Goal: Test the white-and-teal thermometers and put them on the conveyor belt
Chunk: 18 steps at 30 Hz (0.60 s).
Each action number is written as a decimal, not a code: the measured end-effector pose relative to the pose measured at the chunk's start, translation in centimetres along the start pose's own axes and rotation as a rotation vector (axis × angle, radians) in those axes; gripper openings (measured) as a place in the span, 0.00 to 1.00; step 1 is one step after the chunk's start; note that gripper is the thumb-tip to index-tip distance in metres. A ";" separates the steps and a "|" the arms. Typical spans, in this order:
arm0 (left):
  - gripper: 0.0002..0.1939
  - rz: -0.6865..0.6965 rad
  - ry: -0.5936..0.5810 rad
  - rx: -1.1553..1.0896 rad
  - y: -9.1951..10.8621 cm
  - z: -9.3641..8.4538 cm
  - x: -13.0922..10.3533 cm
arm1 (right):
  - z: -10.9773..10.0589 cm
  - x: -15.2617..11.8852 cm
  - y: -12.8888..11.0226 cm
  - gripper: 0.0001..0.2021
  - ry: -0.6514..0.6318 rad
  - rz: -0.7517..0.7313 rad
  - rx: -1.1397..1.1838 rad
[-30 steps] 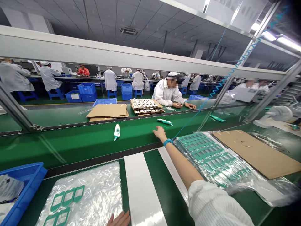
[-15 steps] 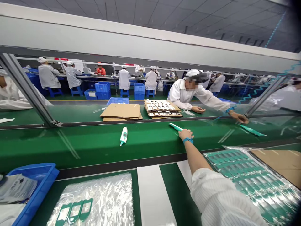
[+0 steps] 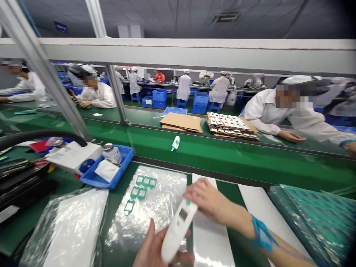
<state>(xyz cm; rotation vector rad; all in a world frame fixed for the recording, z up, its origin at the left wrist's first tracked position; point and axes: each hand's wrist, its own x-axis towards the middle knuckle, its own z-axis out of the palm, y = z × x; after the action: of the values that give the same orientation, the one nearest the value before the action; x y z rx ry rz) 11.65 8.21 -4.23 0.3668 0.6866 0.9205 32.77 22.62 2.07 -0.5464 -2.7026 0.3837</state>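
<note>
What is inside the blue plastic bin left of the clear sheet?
The blue plastic bin holds a small clear bottle with a metal cap and a white folded cloth or paper. A white device overlaps its left edge, hiding whatever lies beneath.

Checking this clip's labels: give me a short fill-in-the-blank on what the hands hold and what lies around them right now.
1. Both hands, the left hand and right hand, hold one white ____ with a small screen.
2. The right wrist wears a ____ strap.
3. A second white device lies on the green ____ beyond the workbench.
4. The green frames lie on a clear plastic ____.

Missing words: thermometer; blue; conveyor belt; sheet
</note>
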 end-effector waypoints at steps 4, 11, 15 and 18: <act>0.37 -0.097 0.142 -0.124 0.3 -0.2 -3.6 | 2.3 3.1 -7.7 0.19 -0.052 -0.168 0.120; 0.30 0.703 0.761 -0.074 4.1 -8.8 -15.8 | 12.5 10.4 -7.3 0.10 0.153 0.288 0.335; 0.23 1.034 1.136 -0.036 5.6 -16.4 -22.1 | 16.1 12.8 -6.5 0.08 0.125 0.408 0.271; 0.15 0.991 1.273 -0.126 5.9 -21.3 -23.9 | 16.9 13.5 -6.2 0.08 0.113 0.486 0.203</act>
<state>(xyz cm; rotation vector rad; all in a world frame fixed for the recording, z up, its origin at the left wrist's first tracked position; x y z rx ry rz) -16.40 -8.08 -7.33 -0.0858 1.6497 2.1779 12.49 19.52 -7.26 -1.1263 -2.3637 0.7185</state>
